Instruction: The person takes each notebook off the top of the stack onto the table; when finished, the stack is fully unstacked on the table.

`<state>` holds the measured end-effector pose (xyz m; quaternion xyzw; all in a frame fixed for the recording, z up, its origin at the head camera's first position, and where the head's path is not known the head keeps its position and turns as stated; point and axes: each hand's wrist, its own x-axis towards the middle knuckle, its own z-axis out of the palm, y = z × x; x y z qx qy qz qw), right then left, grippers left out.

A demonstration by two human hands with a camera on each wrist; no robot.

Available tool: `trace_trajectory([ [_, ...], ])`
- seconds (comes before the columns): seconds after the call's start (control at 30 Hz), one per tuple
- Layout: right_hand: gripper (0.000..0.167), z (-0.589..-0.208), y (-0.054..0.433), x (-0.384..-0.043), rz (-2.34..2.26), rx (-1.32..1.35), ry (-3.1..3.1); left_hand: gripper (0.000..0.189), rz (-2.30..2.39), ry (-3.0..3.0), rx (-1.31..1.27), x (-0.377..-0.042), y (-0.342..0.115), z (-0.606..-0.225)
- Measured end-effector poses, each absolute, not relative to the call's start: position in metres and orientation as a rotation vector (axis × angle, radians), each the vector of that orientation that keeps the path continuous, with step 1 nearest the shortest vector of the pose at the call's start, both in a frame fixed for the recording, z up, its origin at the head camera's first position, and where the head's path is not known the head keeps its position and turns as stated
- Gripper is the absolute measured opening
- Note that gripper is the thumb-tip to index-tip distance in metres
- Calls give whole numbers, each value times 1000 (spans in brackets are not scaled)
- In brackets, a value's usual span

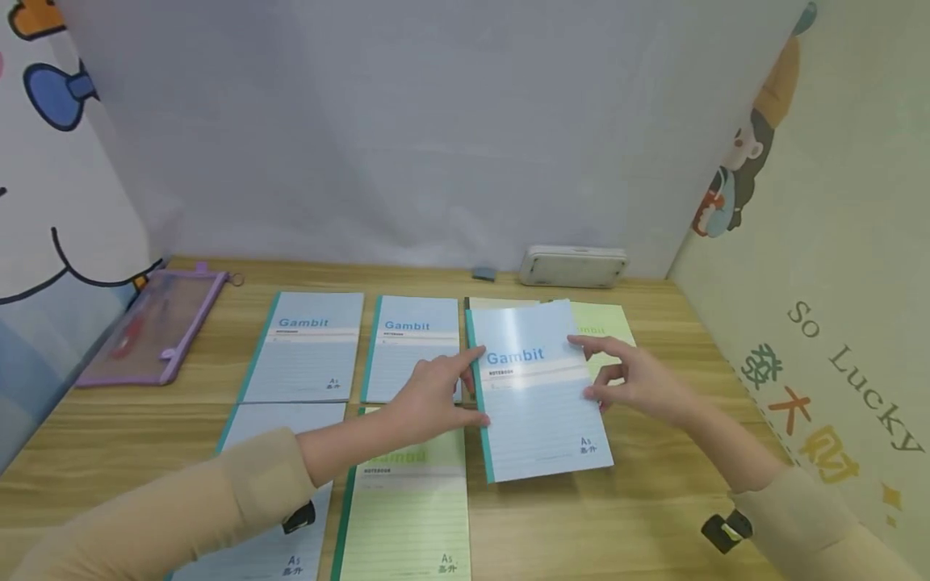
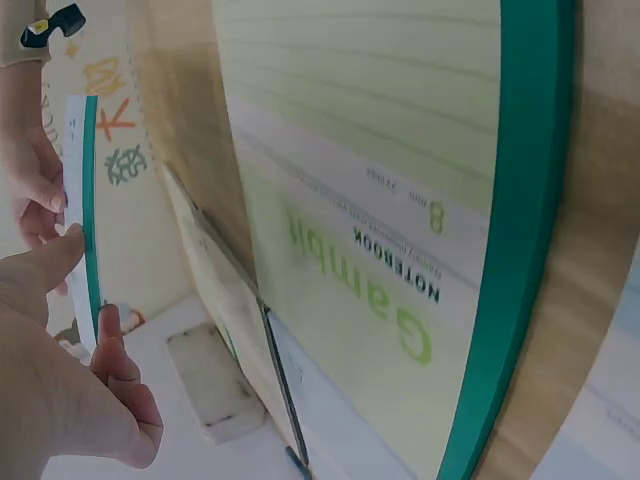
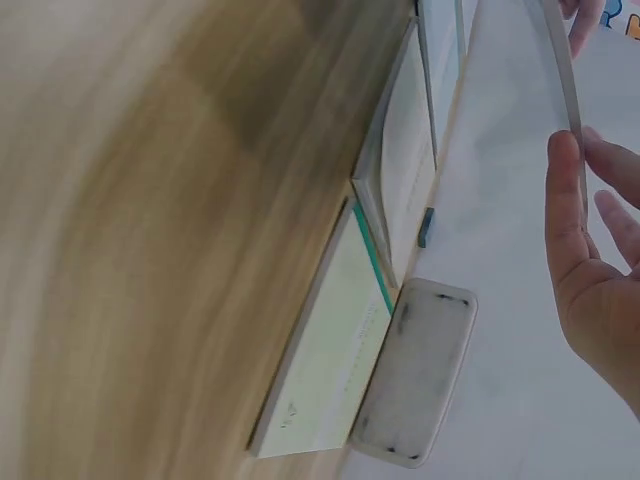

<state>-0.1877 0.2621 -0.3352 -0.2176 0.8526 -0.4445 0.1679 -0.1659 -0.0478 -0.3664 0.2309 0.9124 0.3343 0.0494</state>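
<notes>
A blue Gambit notebook (image 1: 538,403) with a teal spine is held above the table between both hands. My left hand (image 1: 436,399) pinches its spine edge; in the left wrist view the left thumb and fingers (image 2: 110,340) sit at that edge. On the opposite edge my right hand (image 1: 639,379) pinches the notebook between thumb and fingers, as the right wrist view also shows (image 3: 600,250). Beneath and behind it lie a partly hidden notebook with a pale cover (image 1: 501,303) and a green notebook (image 1: 617,323). A second green notebook (image 1: 414,500) lies below my left forearm.
Blue notebooks (image 1: 305,347) (image 1: 417,315) lie in the back row, another (image 1: 291,424) at front left. A purple-edged zip pouch (image 1: 160,323) rests at the far left. Against the back wall are a white case (image 1: 574,266) and a small grey piece (image 1: 483,274).
</notes>
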Motion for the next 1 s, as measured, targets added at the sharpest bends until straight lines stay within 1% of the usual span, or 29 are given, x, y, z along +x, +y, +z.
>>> trace_trajectory([
  [0.23,71,-363,280,-160,-1264,-603,2345,92,1030,2666,670,-143,-31,-387],
  [0.47,73,-396,283,-141,-1257,-625,2304,91,922,2662,720,-126,-25,-403],
  [0.57,73,-404,282,-136,-1233,-657,2309,91,888,2665,712,-123,-24,-407],
  [0.73,73,-412,282,-134,-1052,-755,2440,89,826,2639,698,-119,-23,-412],
  [1.0,67,-419,283,-136,-980,-890,2457,86,747,2634,736,-117,-24,-415],
])
